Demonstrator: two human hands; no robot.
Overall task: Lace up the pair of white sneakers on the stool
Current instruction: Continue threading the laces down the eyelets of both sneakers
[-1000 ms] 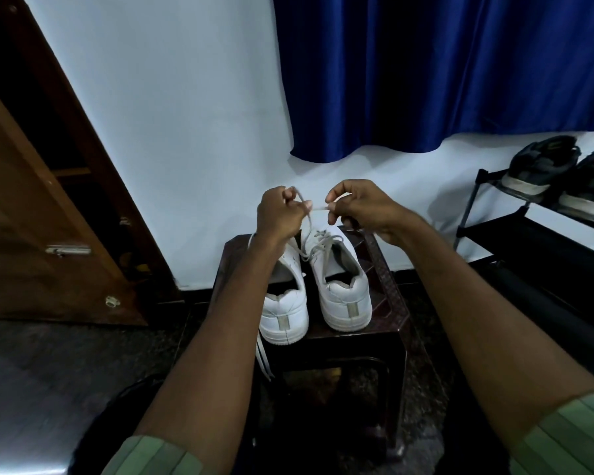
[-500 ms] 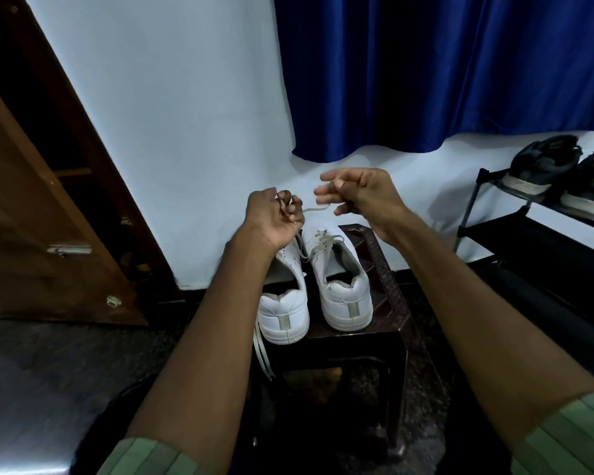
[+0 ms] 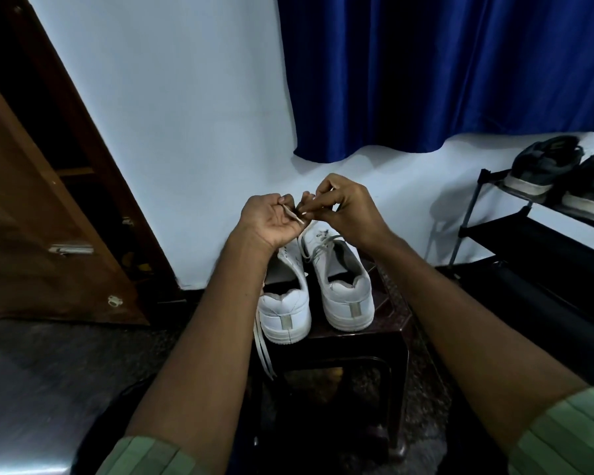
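From the head camera, two white sneakers stand side by side, heels toward the person, on a dark stool (image 3: 388, 323): the left sneaker (image 3: 283, 311) and the right sneaker (image 3: 343, 286). Above their toes the left hand (image 3: 271, 221) curls around a lace (image 3: 294, 216), and the right hand (image 3: 343, 209) pinches it just beside. Another lace (image 3: 263, 347) dangles off the stool's edge. Dark shoes (image 3: 542, 169) sit on a rack (image 3: 528, 234) at the right.
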